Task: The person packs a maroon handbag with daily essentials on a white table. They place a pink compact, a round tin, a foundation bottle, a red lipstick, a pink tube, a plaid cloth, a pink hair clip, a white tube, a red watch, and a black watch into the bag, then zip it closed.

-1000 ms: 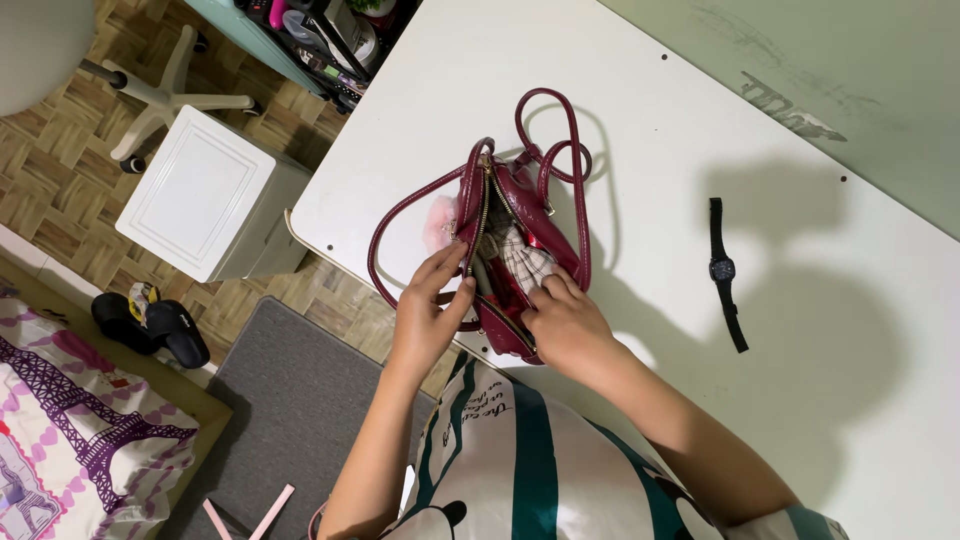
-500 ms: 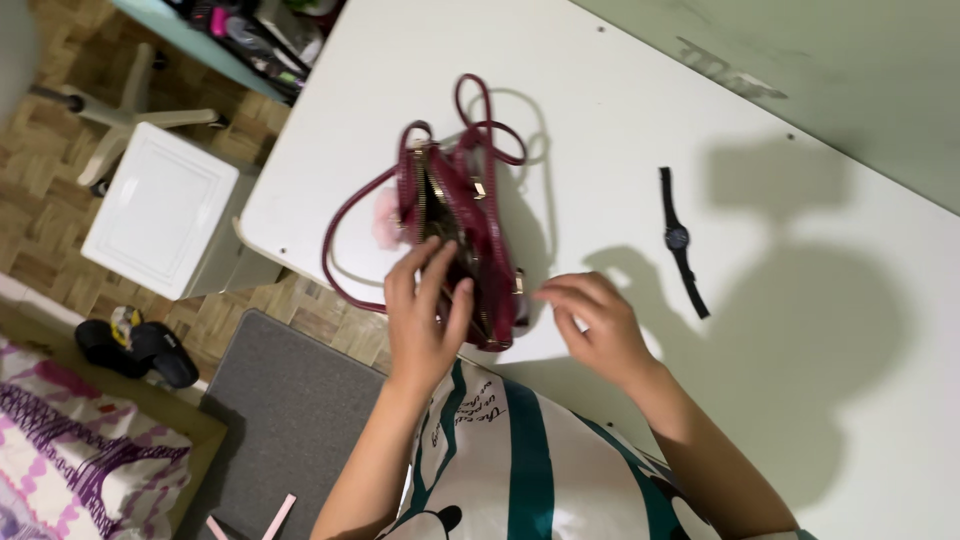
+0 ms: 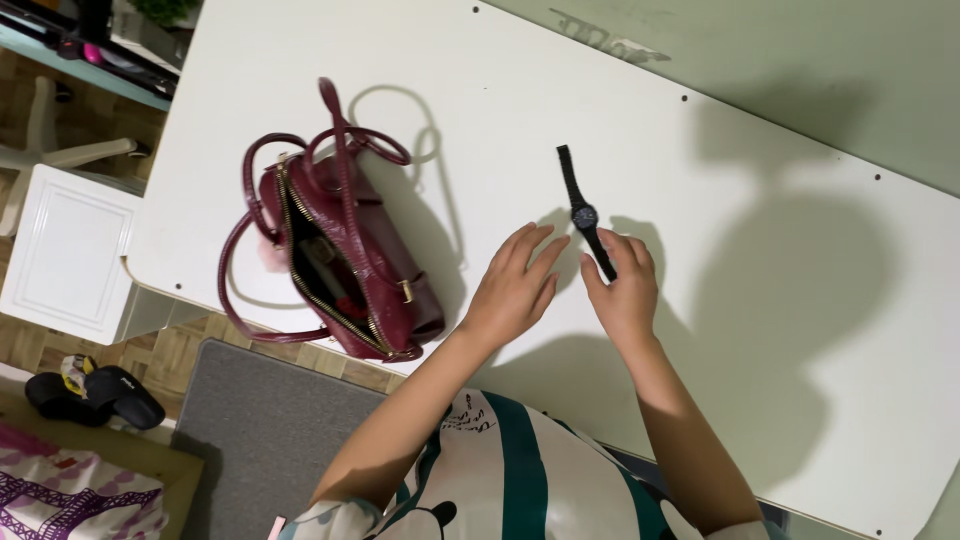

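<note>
both hands sit over the white table (image 3: 700,200), close together, near the black wristwatch (image 3: 585,213). my right hand (image 3: 625,290) has its fingers at the lower end of the watch strap, thumb on one side and the other fingertips on the far side, so the strap's tail disappears between them; i cannot tell whether the pinch is closed tight or only touching. my left hand (image 3: 515,285) is loose and open, fingers stretched forward and slightly spread, palm down just above the table, its fingertips just beside the watch but not on it, holding nothing.

the watch lies flat and stretched out straight on the tabletop, running at a slant away from me, its round dark face about midway along and the far strap end pointing towards the wall side of the table. it rests roughly in the middle of the table, well apart from the dark red glossy handbag (image 3: 340,265).

that handbag stands near the table's left edge, its gold zip pulled open so the dark inside shows, with something small and red low in the opening. its looped handles (image 3: 345,140) flop over and around it, one arching out past the table edge. a bit of pink fluff (image 3: 268,255) peeks from behind its left side.

below the table edge i see a grey mat (image 3: 250,430), a white cabinet (image 3: 60,250) and black slippers (image 3: 95,395) on the parquet floor.
</note>
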